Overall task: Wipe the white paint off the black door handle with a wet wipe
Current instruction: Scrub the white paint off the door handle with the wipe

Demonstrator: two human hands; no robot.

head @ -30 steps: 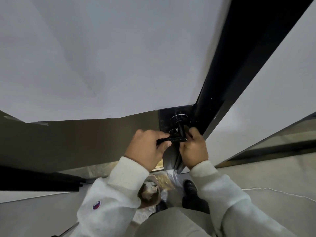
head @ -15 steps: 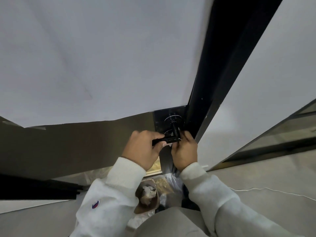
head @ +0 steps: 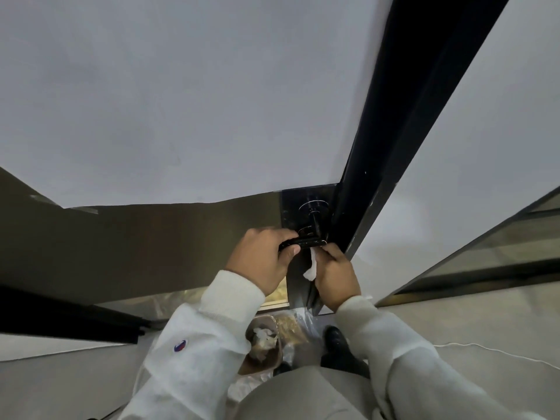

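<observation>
The black door handle (head: 309,243) sticks out of a black plate on the door's edge, its lever lying level. My left hand (head: 263,259) grips the lever's free left end, thumb under it. My right hand (head: 336,273) sits just below the lever's right end by the neck, pinching a crumpled white wet wipe (head: 312,265) that hangs down from the fingers. The wipe's top touches the underside of the handle. Small white specks show on the black door edge (head: 360,207).
A white sheet covers the door face (head: 181,116) above a brown lower panel. On the floor below lie a brown paper bag (head: 262,347) with used wipes, clear plastic, my black shoe (head: 336,341) and a thin white cable (head: 485,348) at the right.
My right hand has dropped a little below the handle and the white wipe now shows hanging from it. The left hand keeps its grip. The camera has shifted slightly.
</observation>
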